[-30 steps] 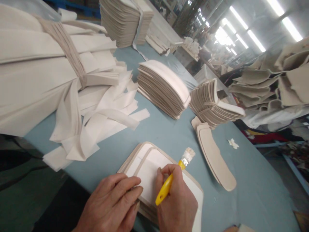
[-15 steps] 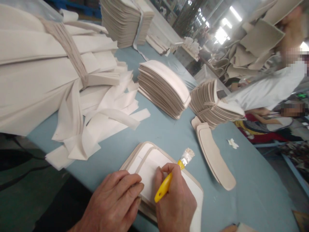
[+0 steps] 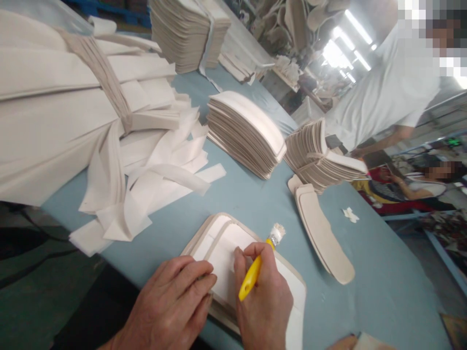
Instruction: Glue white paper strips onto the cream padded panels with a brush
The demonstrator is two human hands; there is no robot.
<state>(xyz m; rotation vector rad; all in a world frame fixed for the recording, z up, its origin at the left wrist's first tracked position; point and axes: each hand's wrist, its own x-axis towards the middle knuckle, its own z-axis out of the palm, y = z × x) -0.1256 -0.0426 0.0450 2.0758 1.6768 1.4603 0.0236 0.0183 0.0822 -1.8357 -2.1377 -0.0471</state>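
Note:
In front of me lies a small stack of rounded beige panels with a white top face (image 3: 223,244), a narrow beige strip (image 3: 218,239) running across it. My left hand (image 3: 173,296) rests on the stack's near left edge, its fingers close together and pressing on the panel. Over the white face, my right hand (image 3: 264,291) grips a paintbrush (image 3: 251,277) by its yellow handle. The brush's whitish bristles point up and away, past the stack's far edge. My right thumb and fingertips are near or on the white surface; contact is hard to tell.
A bundle of white fabric strips (image 3: 73,97) lies on the left of the blue-grey table (image 3: 251,204). Curved stacked pieces (image 3: 244,131), a tied stack (image 3: 321,155) and loose curved pieces (image 3: 324,238) lie beyond. A person in a white shirt (image 3: 379,92) stands opposite. Another hand (image 3: 343,342) shows at the bottom edge.
The paintbrush has tilted, its bristles shifting left, and my right hand has moved slightly left. My left hand stays in place. The person opposite has changed posture, and the large pieces near them have left view.

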